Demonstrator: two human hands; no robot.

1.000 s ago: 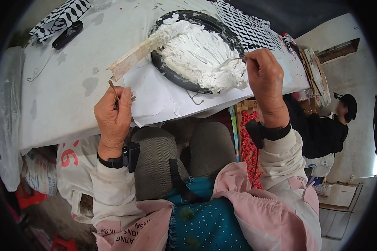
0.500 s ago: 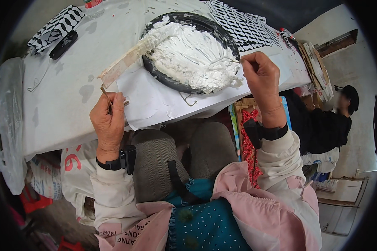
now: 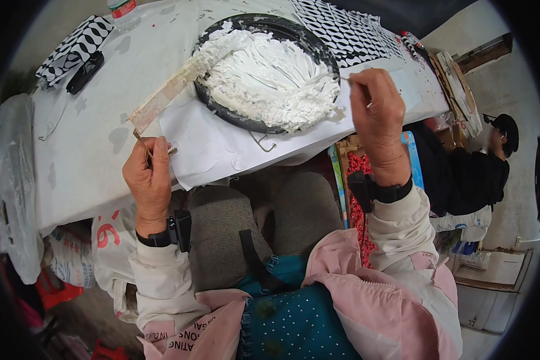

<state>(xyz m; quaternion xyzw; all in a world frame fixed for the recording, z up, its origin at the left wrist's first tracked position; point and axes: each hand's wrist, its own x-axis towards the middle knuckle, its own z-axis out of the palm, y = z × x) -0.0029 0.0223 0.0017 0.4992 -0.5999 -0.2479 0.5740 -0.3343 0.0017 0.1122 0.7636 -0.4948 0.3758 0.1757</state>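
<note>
A round black basin [image 3: 241, 122] on the table is heaped with thick white paste [image 3: 270, 78]. A flat wooden strip [image 3: 156, 103], caked with paste at its far end, leans out over the basin's left rim. Below that strip, my left hand [image 3: 147, 180] is closed on thin brownish bent wires [image 3: 139, 138], whose ends stick out past the fingers. My right hand [image 3: 378, 111] is at the basin's right edge, its thumb and forefinger pinching a thin wire [image 3: 344, 78] that points toward the paste. One bent wire hook [image 3: 264, 144] lies on white paper [image 3: 201, 141] in front of the basin.
Patterned black-and-white cloth [image 3: 348, 33] lies behind the basin, with a black object [image 3: 85, 72] and a bottle [image 3: 123, 13] at the far left. Red beaded strands [image 3: 359, 204] hang beside my right forearm. A person in black [image 3: 471, 174] is at the right.
My right hand has shifted slightly right, drawing the wire's tip back from over the paste to the rim. My left hand still grips the bent wires. The view has tilted a little.
</note>
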